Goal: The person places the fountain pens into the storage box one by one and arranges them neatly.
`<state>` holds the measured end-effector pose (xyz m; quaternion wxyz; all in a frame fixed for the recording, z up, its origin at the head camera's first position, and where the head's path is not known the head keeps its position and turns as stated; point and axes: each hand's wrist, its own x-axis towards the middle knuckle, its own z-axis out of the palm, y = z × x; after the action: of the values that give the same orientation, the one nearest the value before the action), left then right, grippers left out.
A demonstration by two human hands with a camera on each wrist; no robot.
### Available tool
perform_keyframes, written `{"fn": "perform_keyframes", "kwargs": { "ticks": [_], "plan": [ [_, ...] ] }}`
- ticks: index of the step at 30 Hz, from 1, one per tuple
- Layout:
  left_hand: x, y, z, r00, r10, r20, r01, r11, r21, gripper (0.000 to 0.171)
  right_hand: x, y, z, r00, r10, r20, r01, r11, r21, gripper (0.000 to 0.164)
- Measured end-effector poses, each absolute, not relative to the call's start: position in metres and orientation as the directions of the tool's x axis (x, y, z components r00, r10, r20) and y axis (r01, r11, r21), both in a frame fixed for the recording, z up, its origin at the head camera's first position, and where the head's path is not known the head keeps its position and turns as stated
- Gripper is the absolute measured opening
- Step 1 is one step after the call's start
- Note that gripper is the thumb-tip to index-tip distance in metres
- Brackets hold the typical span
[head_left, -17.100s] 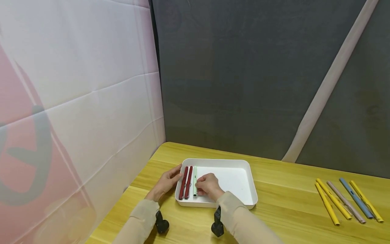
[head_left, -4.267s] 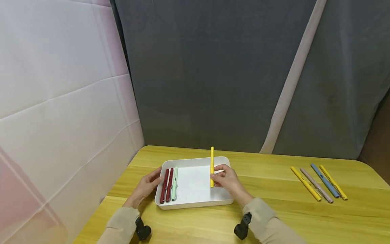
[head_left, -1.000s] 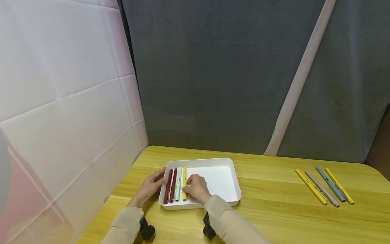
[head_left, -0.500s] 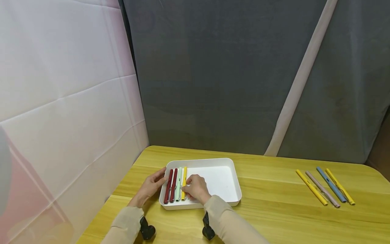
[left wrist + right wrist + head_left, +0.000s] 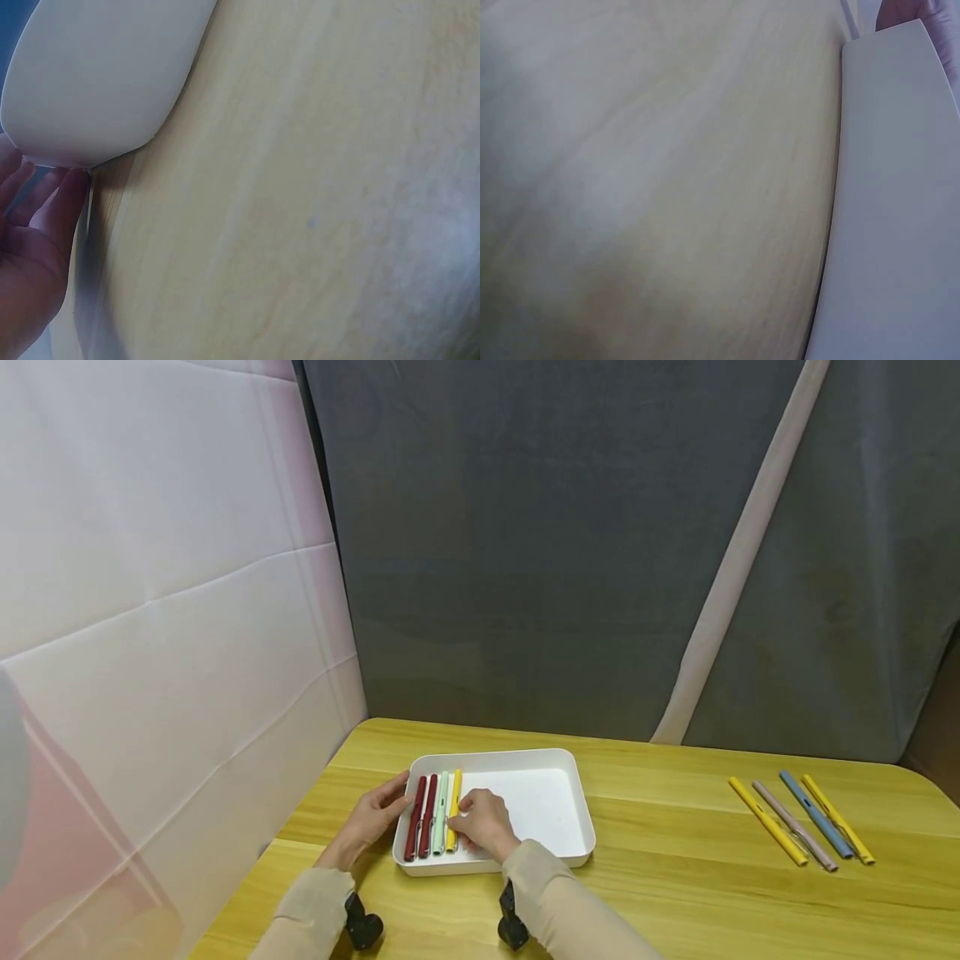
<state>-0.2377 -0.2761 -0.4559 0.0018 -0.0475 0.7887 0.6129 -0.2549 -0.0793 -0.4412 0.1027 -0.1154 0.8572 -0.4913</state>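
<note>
right hand (image 5: 487, 823): fingers (image 5: 468, 801) pinch a yellow pen (image 5: 454, 792), which lies in the white tray (image 5: 546, 810), just right of a mint green pen (image 5: 441, 812). two dark red pens (image 5: 429, 812) lie left of that; all four run roughly parallel, toward the tray's left end. left hand (image 5: 366, 822) is unclenched, fairly straight fingers touching the tray's left end. tray sits on the desk (image 5: 675, 860). well to the right on the desk, in order: loose yellow pen (image 5: 767, 821), mauve pen (image 5: 795, 826), blue pen (image 5: 816, 815), second loose yellow pen (image 5: 837, 819).
</note>
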Motion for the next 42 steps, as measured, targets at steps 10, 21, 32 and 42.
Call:
{"fn": "perform_keyframes", "kwargs": {
  "ticks": [10, 21, 32, 42],
  "plan": [
    [-0.237, -0.276, -0.455, -0.995, -0.070, -0.066, -0.082, 0.258, 0.963, 0.053, -0.256, -0.080, -0.442, -0.951, -0.302, -0.066, -0.096, 0.489, -0.867, 0.022],
    [-0.238, -0.276, -0.455, -0.994, -0.074, -0.079, -0.096, 0.261, 0.961, 0.053, -0.256, -0.078, -0.442, -0.952, -0.299, -0.065, -0.093, 0.483, -0.870, 0.024],
    [-0.237, -0.277, -0.452, -0.997, -0.054, -0.060, -0.074, 0.288, 0.955, 0.054, -0.261, -0.054, -0.429, -0.944, -0.315, -0.099, -0.057, 0.450, -0.891, 0.030],
    [-0.238, -0.277, -0.453, -0.996, -0.058, -0.075, -0.089, 0.297, 0.951, 0.054, -0.263, -0.021, -0.414, -0.933, -0.352, -0.071, -0.056, 0.338, -0.939, 0.034]
  ]
}}
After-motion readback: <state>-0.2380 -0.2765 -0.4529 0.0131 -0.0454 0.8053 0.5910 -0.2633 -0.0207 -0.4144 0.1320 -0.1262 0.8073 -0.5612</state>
